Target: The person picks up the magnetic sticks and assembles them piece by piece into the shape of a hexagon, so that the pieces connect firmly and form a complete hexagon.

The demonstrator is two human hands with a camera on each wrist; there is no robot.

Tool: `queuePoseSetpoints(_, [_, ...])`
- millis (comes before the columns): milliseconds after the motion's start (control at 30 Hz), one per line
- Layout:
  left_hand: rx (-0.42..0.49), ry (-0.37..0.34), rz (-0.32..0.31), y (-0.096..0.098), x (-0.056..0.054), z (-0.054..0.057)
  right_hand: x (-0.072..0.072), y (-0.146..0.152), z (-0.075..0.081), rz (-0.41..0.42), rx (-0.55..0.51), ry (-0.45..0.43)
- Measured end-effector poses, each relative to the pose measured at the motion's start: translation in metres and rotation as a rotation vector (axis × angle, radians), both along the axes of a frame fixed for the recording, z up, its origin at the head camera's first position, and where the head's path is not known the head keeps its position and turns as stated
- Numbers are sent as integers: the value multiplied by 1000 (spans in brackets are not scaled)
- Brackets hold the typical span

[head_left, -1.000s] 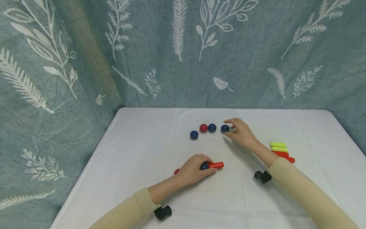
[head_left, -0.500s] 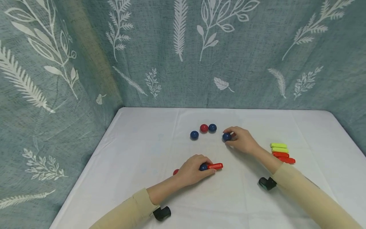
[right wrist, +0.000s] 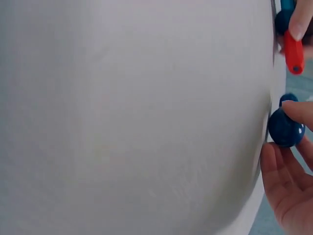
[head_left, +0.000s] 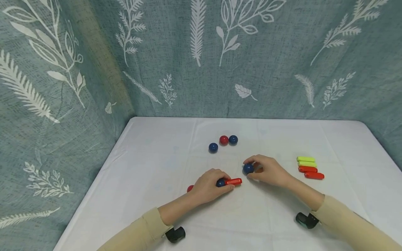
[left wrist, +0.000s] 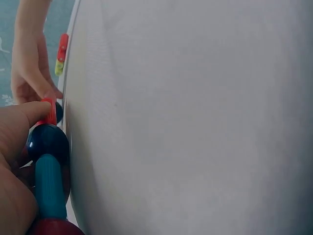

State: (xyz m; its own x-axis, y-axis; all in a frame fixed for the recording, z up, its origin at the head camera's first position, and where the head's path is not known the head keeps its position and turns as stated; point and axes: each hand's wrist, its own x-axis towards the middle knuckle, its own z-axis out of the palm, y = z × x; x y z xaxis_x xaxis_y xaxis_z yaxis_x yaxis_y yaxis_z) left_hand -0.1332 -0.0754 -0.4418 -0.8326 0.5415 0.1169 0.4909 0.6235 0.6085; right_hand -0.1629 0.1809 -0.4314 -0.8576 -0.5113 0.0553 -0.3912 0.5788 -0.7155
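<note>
My left hand (head_left: 208, 186) grips a joined chain of toy pieces at the table's middle. The left wrist view shows its parts in a row: a red rod (left wrist: 51, 111), a blue ball (left wrist: 48, 142), a teal rod (left wrist: 49, 186) and a dark red ball (left wrist: 56, 228). In the head view the hand covers the teal rod. Just right of the red rod's free end, my right hand (head_left: 267, 170) pinches a loose blue ball (head_left: 248, 169) between thumb and fingers. A small gap separates this ball from the rod.
Farther back on the white table (head_left: 150, 157) lie a red ball (head_left: 224, 140), a blue ball (head_left: 233, 140) beside it, and another blue ball (head_left: 213, 147). Two yellow-green rods (head_left: 306, 161) and two red rods (head_left: 311, 172) lie at the right. A patterned curtain (head_left: 188, 87) hangs behind.
My right hand has drawn the blue ball from the back of the table towards me, close to the red rod's end. The left hand and its chain have shifted slightly left.
</note>
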Motion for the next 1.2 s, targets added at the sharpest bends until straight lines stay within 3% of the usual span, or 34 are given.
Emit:
queuePoseSetpoints(333, [-11,-9,20,-2,0,2,19,-6,-3,71,-39,-16])
queuePoseSetpoints(767, [-37,2,11,-2,0,3,21,-6,-4,58,-32,-49])
queuePoseSetpoints(1033, [-85,81,-34,16,-4,10,23,-2,-3,41,-55,-67])
queuePoseSetpoints(1200, [-79,92,-18,29,-4,12,22,1,-4,28,-31,-63])
